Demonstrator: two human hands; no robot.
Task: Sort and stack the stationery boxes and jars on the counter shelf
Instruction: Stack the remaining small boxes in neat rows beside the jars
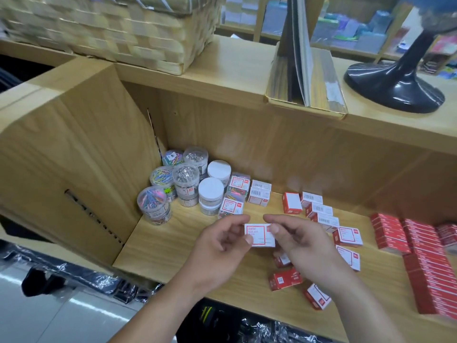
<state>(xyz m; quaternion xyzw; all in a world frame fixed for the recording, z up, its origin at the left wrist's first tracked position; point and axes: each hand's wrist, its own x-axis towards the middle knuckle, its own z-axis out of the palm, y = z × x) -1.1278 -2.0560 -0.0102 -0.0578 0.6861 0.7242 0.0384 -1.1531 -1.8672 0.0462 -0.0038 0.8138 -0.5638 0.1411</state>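
Observation:
A small white box with a red label [259, 235] is held above the wooden shelf [158, 251]. My left hand [220, 246] pinches its left end and my right hand [304, 241] pinches its right end. Clear jars of coloured and silver clips [173, 181] and white-lidded jars [210, 191] stand stacked in the back left corner. Beside them sit small stacked boxes [233, 196] and white boxes [259, 193]. Several red and white boxes [319, 211] lie scattered to the right, some under my right hand.
Rows of red boxes [420, 253] fill the shelf's right end. On the counter top above stand a woven basket [123, 33], a cardboard holder with books [304, 78] and a black fan base [395, 82]. Wrapped dark goods lie below the shelf.

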